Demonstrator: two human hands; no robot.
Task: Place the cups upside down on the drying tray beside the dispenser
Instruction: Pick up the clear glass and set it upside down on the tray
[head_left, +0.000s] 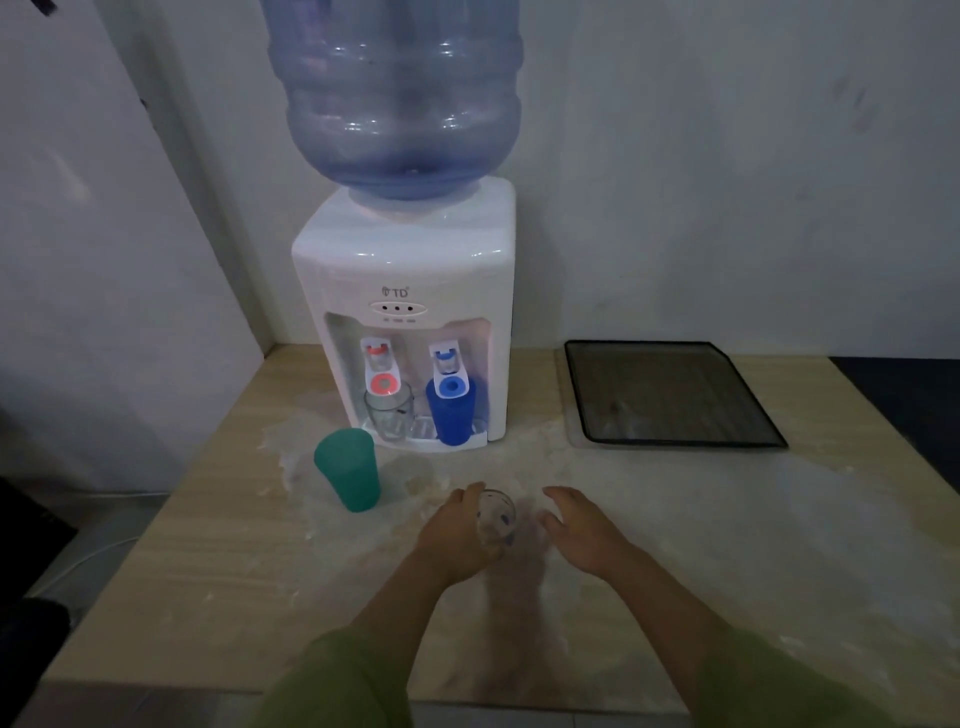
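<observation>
First glass in hand, drying tray (675, 397) empty
Left hand (457, 535) wraps the clear glass (496, 525) to lift it; right hand (582, 530) spread beside, seemingly ready to steady it

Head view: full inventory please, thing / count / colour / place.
dispenser: 1, white, back of the table against the wall
bottle: 1, blue translucent, inverted on top of the dispenser
clear cup: 1, transparent, upright under the red tap
blue cup: 1, blue, under the blue tap
green cup: 1, green, upright on the table in front and left of the dispenser
small glass: 1, clear with dark dots, held in the left hand
tray: 1, black mesh, right of the dispenser, no cups on it
table: 1, beige, smeared with pale patches
left hand: 1, shut around the small glass
right hand: 1, open, beside the glass, holding nothing
</observation>
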